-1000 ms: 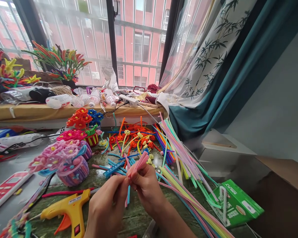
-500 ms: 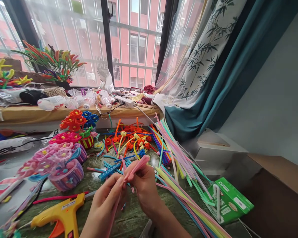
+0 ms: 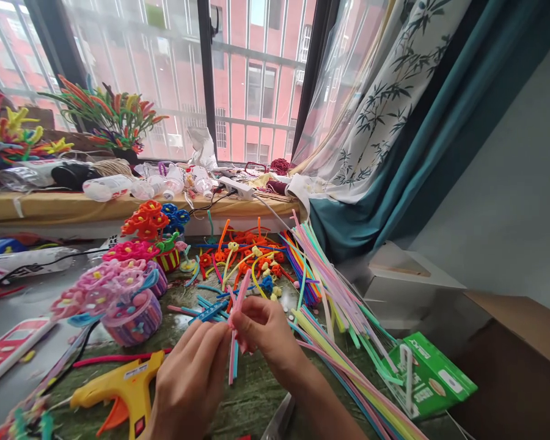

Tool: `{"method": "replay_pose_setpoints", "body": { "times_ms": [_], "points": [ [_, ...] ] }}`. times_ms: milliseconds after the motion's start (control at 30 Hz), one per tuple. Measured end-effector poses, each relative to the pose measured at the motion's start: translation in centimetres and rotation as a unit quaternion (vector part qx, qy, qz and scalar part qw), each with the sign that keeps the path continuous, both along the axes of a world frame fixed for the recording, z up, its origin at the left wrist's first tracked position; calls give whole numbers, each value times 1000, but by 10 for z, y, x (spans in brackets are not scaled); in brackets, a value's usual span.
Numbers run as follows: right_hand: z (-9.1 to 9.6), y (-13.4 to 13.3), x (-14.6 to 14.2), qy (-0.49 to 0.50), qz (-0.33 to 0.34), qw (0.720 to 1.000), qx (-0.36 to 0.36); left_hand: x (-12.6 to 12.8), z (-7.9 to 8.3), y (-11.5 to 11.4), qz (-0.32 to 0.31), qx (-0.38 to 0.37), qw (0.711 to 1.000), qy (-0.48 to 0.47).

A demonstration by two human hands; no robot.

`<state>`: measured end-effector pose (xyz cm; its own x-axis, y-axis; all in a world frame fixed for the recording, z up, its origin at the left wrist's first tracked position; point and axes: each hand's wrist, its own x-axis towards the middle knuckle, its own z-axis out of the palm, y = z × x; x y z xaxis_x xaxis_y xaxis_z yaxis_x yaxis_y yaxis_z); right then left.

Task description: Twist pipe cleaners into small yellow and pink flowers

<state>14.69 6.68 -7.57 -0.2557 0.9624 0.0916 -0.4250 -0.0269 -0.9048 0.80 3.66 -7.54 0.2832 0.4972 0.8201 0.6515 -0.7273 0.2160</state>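
Here, a barred window (image 3: pixel 252 79) rises behind a cluttered wooden worktable (image 3: pixel 252 406) holding a yellow hot glue gun (image 3: pixel 126 388) and a basket of pink pipe-cleaner flowers (image 3: pixel 132 318). Above the table, the left hand (image 3: pixel 187 382) and right hand (image 3: pixel 266 333) press close, pinching upright pink pipe cleaners (image 3: pixel 237 308) between them, just beside loose blue pipe cleaners (image 3: pixel 208 310).

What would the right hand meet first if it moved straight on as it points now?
The left hand, probably: the right hand points at it, past the pink pipe cleaner that its fingers pinch. Depth is unclear.
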Motion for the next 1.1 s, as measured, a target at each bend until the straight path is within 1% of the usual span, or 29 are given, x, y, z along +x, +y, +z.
{"method": "replay_pose_setpoints", "body": {
  "times_ms": [67,133,200,300,367,467,533,567,633,700,767,867,933,967,1000,1033,1067,1100],
  "points": [
    [1,1,0,-17,-3,1000,-18,-6,-4,5,24,99,989,110],
    [3,1,1,-26,-6,999,-27,-11,-7,8,42,130,970,203],
    [4,1,2,-26,-3,999,-31,-15,-8,10,57,153,960,229],
    [3,0,3,-14,9,999,-32,-16,-7,10,51,148,957,246],
    [1,0,1,5,12,1000,-22,-13,-7,9,35,128,966,223],
    [-1,-2,-5,39,-12,999,-1,-3,-6,5,12,77,990,114],
    [-1,-4,-8,49,-34,998,8,5,-4,0,10,5,1000,25],
    [-1,-5,-10,53,-44,998,12,9,-2,-2,4,-29,999,-21],
    [0,-7,-12,66,-62,996,21,16,0,-7,-11,-117,987,-105],
    [0,-8,-14,81,-77,993,34,20,2,-10,-30,-216,958,-183],
    [-1,-9,-14,84,-88,991,51,22,3,-11,-52,-310,913,-260],
    [-2,-10,-11,62,-100,989,94,22,3,-9,-107,-427,823,-358],
    [-1,-10,-7,40,-98,986,133,20,3,-6,-142,-490,761,-401],
    [0,-10,-5,26,-92,984,150,19,3,-5,-155,-515,734,-414],
    [1,-9,-3,13,-84,983,165,18,3,-5,-164,-534,714,-421],
    [2,-8,-1,0,-74,982,176,17,4,-5,-168,-547,703,-422],
    [3,-7,1,-10,-65,981,184,17,5,-6,-169,-549,705,-415],
    [4,-6,3,-16,-59,981,184,16,7,-7,-166,-538,723,-399]
  ]
}}
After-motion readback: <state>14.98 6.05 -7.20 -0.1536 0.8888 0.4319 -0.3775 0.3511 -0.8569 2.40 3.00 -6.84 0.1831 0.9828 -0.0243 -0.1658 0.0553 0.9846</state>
